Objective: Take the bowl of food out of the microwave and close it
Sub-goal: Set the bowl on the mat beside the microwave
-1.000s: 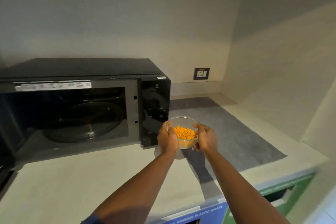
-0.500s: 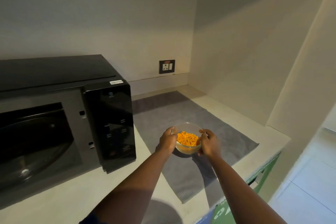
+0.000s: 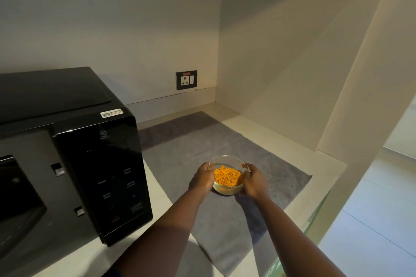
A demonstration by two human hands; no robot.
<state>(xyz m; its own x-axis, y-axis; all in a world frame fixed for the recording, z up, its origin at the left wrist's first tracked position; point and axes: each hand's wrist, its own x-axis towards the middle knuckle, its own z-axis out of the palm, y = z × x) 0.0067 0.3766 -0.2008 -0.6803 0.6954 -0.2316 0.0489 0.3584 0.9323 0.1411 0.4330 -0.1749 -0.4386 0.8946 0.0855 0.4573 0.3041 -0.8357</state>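
bowl: clear glass bowl of orange food [image 3: 227,181], we grip it with left hand [image 3: 202,179] and right hand [image 3: 254,183]
under: grey mat [image 3: 180,141]
next: black microwave [image 3: 74,164] open, left hand nearer

Your 2 hands, the left hand [image 3: 202,179] and the right hand [image 3: 254,183], are both wrapped around the bowl [image 3: 227,176], low over the grey mat [image 3: 225,148]. To your left the microwave [image 3: 74,164] stands as a tall black block, its control panel [image 3: 112,177] near your left forearm; its cavity is open at the far left edge of the view. Around the bowl the mat is bare on every side. Behind it the back wall with the socket [image 3: 186,80] closes the counter, and the side wall [image 3: 292,74] shuts in your right. The counter edge [image 3: 310,216] drops off at the near right.
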